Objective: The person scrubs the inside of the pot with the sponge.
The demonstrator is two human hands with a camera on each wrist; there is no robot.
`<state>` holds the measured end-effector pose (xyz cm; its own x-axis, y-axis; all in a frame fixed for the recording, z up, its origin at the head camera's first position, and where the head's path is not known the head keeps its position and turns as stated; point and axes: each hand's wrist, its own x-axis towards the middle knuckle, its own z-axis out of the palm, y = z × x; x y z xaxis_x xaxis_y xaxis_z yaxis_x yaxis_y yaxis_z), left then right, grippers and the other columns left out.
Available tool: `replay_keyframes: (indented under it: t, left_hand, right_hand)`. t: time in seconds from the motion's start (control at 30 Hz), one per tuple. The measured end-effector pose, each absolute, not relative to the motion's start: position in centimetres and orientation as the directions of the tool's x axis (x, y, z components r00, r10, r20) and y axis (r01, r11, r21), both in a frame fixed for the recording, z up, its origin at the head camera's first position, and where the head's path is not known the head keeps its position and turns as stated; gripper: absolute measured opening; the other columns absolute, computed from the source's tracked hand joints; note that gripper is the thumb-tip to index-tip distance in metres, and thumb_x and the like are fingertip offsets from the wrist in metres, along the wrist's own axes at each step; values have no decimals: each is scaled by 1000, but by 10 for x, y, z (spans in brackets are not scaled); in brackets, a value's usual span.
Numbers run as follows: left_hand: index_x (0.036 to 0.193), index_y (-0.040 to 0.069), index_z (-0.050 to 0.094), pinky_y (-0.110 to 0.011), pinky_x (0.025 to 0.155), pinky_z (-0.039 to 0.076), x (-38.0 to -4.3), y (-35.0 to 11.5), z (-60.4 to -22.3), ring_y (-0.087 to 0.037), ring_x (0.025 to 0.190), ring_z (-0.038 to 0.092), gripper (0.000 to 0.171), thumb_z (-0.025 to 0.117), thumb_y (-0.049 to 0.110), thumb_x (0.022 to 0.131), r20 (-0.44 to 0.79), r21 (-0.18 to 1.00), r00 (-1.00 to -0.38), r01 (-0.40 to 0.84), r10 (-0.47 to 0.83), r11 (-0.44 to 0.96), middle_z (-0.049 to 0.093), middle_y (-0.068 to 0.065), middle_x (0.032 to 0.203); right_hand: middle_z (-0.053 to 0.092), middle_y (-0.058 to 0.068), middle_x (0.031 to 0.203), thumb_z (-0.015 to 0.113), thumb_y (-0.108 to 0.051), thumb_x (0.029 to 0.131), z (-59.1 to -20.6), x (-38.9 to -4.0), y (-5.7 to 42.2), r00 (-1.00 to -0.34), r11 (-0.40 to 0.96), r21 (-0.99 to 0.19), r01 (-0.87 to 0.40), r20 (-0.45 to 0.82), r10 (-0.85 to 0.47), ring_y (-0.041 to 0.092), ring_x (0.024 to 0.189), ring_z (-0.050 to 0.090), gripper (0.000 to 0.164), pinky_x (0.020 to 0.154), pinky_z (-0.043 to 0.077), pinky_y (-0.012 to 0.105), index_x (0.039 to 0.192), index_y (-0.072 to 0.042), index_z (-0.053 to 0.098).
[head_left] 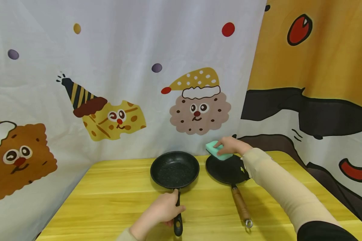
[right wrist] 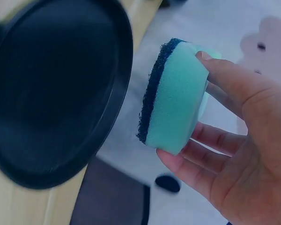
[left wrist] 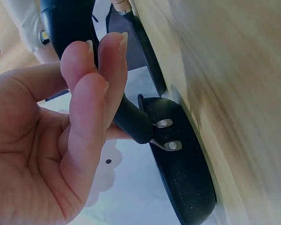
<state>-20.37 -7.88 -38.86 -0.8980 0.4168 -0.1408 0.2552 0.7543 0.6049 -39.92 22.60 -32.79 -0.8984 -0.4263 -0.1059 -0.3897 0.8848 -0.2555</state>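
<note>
In the head view my left hand (head_left: 165, 208) holds the black handle (head_left: 178, 225) of a speckled black frying pan (head_left: 175, 170) that rests on the table. Seen from the left wrist, the fingers (left wrist: 86, 93) bend around this handle, and two rivets show on the pan's inner wall. My right hand (head_left: 231, 145) grips a mint-green sponge (head_left: 215, 149) with a dark scouring layer. The sponge is over the far edge of a flat black pan (head_left: 224, 169) with a wooden handle (head_left: 241, 204). From the right wrist, a gap shows between the scouring side and the pan.
Both pans stand side by side on a yellow wood-grain table (head_left: 117, 201), handles towards me. A white curtain (head_left: 117, 60) with printed cartoon snacks hangs right behind the table's far edge and along its sides.
</note>
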Motion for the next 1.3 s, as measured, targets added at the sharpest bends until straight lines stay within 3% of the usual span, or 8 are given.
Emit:
replay_keyframes:
  t: [0.17, 0.7, 0.9, 1.3]
  left_hand:
    - [142, -17, 32, -27, 34, 44, -205, -80, -388, -13, 33, 54, 74, 66, 27, 93, -139, 613, -895, 259, 424, 747, 54, 0, 45]
    - [143, -14, 34, -27, 37, 43, -206, -81, -386, -17, 37, 57, 73, 65, 31, 94, -174, 574, -883, 269, 436, 773, 55, 2, 44]
    - [142, -14, 35, -27, 37, 42, -206, -83, -387, -16, 36, 57, 72, 64, 31, 94, -168, 582, -879, 277, 446, 764, 55, 2, 43]
    - [142, -14, 34, -26, 35, 41, -203, -80, -388, -14, 34, 55, 72, 64, 30, 94, -155, 592, -873, 292, 462, 751, 55, 3, 43]
  right_hand:
    - [50, 27, 136, 71, -28, 88, -327, -400, 262, -914, 893, -248, -375, -64, -401, 47, 125, 44, 46, 95, 43, 52, 129, -8, 65]
    - [47, 36, 133, 71, -27, 87, -363, -377, 369, -979, 936, -302, -179, -43, -201, 56, 122, 40, 53, 94, 40, 62, 129, 3, 60]
    - [43, 39, 134, 68, -24, 89, -374, -366, 387, -985, 935, -329, -128, -70, -160, 58, 124, 35, 52, 96, 35, 66, 131, 4, 57]
    - [50, 37, 128, 70, -19, 87, -397, -358, 399, -983, 942, -307, -136, -76, -166, 57, 119, 42, 47, 94, 38, 64, 126, 6, 61]
